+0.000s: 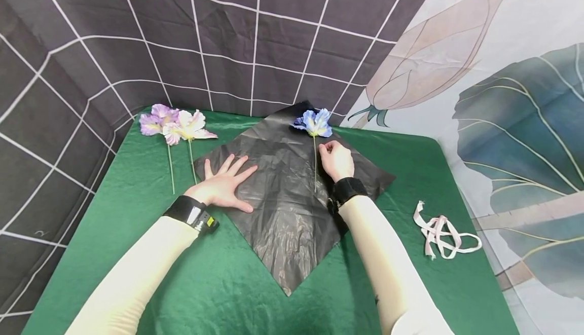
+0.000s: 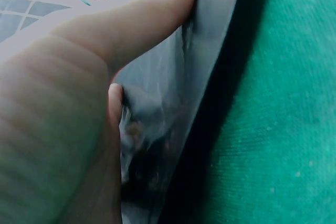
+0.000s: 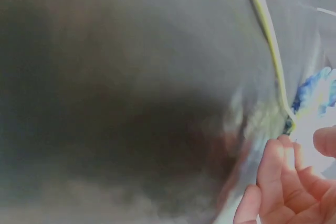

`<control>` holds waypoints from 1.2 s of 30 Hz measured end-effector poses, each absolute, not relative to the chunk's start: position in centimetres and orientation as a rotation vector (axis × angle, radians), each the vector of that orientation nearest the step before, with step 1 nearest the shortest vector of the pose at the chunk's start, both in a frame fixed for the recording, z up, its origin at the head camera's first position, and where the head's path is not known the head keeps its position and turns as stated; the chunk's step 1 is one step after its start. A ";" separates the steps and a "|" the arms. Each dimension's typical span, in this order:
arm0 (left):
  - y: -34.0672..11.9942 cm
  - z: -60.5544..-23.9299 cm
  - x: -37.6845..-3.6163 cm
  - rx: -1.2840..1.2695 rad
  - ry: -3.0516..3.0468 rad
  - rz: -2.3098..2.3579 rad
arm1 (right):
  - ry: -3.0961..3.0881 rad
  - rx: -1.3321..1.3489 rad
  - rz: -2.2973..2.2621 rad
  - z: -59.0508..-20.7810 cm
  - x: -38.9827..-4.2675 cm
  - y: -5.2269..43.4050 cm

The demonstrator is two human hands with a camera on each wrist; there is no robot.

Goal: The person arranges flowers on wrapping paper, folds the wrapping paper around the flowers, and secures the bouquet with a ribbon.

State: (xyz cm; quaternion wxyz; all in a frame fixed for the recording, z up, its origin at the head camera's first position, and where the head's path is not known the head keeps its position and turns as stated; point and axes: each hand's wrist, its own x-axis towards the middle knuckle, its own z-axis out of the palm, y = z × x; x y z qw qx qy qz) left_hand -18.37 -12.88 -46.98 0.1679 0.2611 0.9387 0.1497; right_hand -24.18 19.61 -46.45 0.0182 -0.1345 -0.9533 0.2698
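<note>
A black wrapping sheet (image 1: 283, 213) lies as a diamond on the green cloth (image 1: 228, 284). A blue flower (image 1: 315, 122) lies on its far corner, the thin stem (image 1: 315, 165) running toward me. My left hand (image 1: 225, 180) presses flat on the sheet's left part, fingers spread; the left wrist view shows the hand (image 2: 52, 119) on the sheet's edge (image 2: 173, 103). My right hand (image 1: 335, 157) rests on the sheet just right of the stem, fingers loosely curled. In the right wrist view its fingertips (image 3: 278, 166) sit beside the stem (image 3: 268, 35) below the bloom (image 3: 315, 90), not closed round it.
A purple flower (image 1: 155, 117) and a pink-white flower (image 1: 189, 127) lie on the cloth at the far left. A loose pink ribbon (image 1: 438, 231) lies at the right. Fabric backdrops (image 1: 255, 46) stand behind and to the right of the table.
</note>
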 end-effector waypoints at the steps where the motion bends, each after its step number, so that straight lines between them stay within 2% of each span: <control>1: -12.8 -46.9 -18.3 0.739 2.669 0.423 | -2.982 -0.388 0.824 -46.2 -24.1 19.8; 16: -12.9 -46.9 -18.4 0.711 2.628 0.456 | -3.588 0.280 0.427 -42.3 -20.0 23.6; 26: -13.1 -47.1 -18.5 0.707 2.618 0.448 | -3.672 0.415 0.313 -43.1 -17.5 24.8; 36: -13.2 -47.4 -18.5 0.713 2.617 0.436 | -3.648 0.414 0.278 -44.3 -16.6 25.3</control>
